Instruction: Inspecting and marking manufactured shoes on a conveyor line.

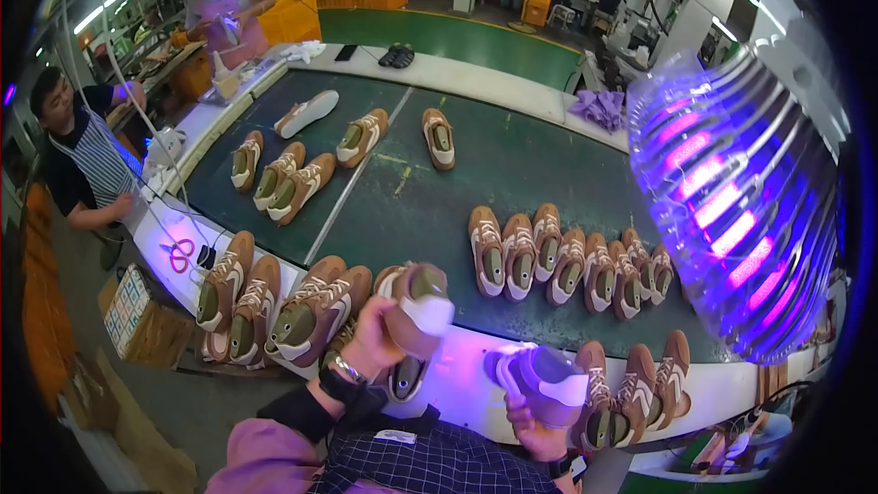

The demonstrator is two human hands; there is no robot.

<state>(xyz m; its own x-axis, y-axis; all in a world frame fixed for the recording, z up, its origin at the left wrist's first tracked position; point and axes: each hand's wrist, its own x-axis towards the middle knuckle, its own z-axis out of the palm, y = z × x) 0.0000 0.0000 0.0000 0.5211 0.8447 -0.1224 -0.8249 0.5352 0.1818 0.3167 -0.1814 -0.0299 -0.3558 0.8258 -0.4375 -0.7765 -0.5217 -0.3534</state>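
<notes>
- Factory floor all round us, and a long dark-green conveyor belt (512, 155) with a white near edge running left to right; brown-and-white sneakers lie on it in loose groups.
- We hold one shoe in each hand: our left hand (373, 334) is wrapped round a tan sneaker (416, 306) raised above the near edge, sole end up; our right hand (530, 425) grips from below a second sneaker (541, 375), which glows violet under the lamp.
- We judge both shoes light and fairly stiff at the sole, soft in the upper; the heel or midsole looks the sure place to hold, since laces and tongue would give.
- A row of finished sneakers (567, 261) sits just beyond, more pairs (274, 306) crowd the near left, and others (640, 389) stand to the near right.
- A ribbed violet lamp (732, 210) looms at right and hides the belt behind it.
- Hard to read: our right fingers are mostly under the shoe; two people (82, 155) at far left are bent by the lens.
</notes>
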